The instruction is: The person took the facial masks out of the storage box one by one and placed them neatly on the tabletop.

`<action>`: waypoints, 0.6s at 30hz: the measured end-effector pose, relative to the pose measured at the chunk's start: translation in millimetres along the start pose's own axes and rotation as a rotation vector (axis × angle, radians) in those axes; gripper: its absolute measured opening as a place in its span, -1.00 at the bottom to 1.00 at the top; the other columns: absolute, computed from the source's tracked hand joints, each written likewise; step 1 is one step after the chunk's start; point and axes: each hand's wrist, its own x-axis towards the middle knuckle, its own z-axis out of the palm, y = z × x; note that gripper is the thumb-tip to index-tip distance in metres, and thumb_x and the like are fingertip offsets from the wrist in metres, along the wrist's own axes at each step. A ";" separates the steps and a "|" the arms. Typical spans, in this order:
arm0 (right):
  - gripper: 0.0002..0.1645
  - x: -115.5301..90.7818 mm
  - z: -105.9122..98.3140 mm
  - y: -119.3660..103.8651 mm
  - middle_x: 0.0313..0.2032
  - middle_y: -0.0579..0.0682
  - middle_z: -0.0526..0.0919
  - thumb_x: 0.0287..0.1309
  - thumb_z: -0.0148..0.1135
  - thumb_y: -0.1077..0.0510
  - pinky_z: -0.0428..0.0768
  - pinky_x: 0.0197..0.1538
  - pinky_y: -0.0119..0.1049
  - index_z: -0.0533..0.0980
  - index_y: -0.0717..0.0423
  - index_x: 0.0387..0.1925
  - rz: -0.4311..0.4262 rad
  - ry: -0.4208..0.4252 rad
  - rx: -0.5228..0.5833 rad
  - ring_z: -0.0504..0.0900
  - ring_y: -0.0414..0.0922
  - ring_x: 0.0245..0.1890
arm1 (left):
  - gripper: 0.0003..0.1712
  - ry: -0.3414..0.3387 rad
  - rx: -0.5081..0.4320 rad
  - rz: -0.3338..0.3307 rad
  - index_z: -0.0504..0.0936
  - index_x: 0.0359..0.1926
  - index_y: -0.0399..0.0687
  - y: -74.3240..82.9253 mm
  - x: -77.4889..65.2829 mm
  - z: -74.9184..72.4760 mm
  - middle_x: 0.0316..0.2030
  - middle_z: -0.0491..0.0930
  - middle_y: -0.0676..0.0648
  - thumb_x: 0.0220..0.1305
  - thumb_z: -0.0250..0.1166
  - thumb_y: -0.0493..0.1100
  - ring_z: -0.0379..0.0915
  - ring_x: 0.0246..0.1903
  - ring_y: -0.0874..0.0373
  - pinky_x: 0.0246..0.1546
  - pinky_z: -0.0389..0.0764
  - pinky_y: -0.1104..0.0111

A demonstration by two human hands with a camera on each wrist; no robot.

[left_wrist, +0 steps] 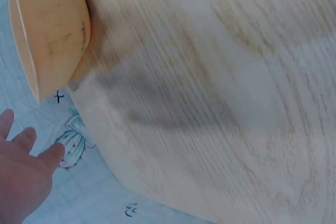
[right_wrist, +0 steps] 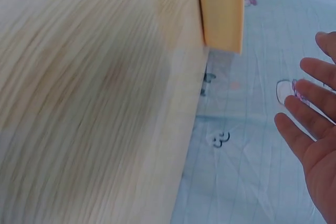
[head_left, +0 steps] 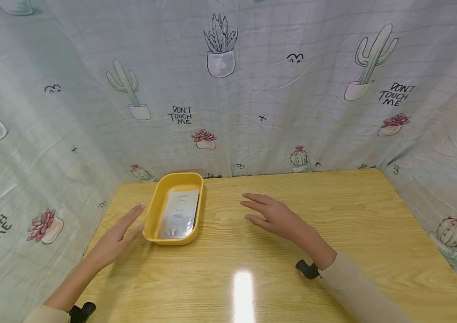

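Observation:
A yellow plastic bin (head_left: 152, 214) with rounded corners stands at the left back of the wooden table. Inside it lies a flat silvery-white packet (head_left: 180, 215) with small print; a dark edge shows along its right side. My left hand (head_left: 113, 242) is just left of the bin, fingers stretched towards its near left corner, holding nothing. Whether its thumb touches the rim I cannot tell. Over the table, right of the bin and apart from it, my right hand (head_left: 274, 216) has its fingers extended and spread. Both wrist views show the bin's outer wall (left_wrist: 55, 30) beyond the fingers.
The wooden table (head_left: 333, 211) has a bright light reflection near its front. A pale curtain (head_left: 260, 89) printed with cacti hangs along the back and both sides. A black wrist mount (head_left: 307, 269) sits at the right wrist, another (head_left: 83, 312) at the left.

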 end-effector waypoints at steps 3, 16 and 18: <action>-0.43 11.4 3.1 -3.8 0.42 0.04 0.41 0.50 0.15 -0.06 0.50 0.36 -0.01 0.45 0.06 0.41 0.023 -0.034 0.034 0.41 0.03 0.40 | -0.22 0.001 -0.054 -0.004 -0.02 0.64 0.29 -4.2 2.5 -3.1 0.57 0.00 -0.25 0.57 0.14 -0.03 -0.05 0.48 -0.44 0.24 0.17 -0.48; -0.46 65.1 15.9 -21.5 0.29 -0.04 0.57 0.54 0.06 -0.12 0.49 0.37 -0.11 0.47 -0.02 0.39 0.064 -0.087 0.099 0.52 -0.07 0.31 | -0.25 -0.048 -0.357 -0.076 0.01 0.64 0.15 -22.8 9.9 -3.0 0.59 -0.05 -0.20 0.59 0.10 0.00 -0.01 0.49 -0.32 0.13 0.29 0.79; -0.46 72.6 18.7 -23.4 0.28 -0.06 0.58 0.54 0.05 -0.13 0.50 0.36 -0.13 0.48 -0.02 0.38 0.071 -0.090 0.111 0.54 -0.09 0.29 | -0.26 -0.052 -0.388 -0.085 0.01 0.64 0.16 -24.7 11.1 -2.1 0.59 -0.06 -0.19 0.60 0.08 0.01 0.00 0.49 -0.30 0.12 0.34 0.77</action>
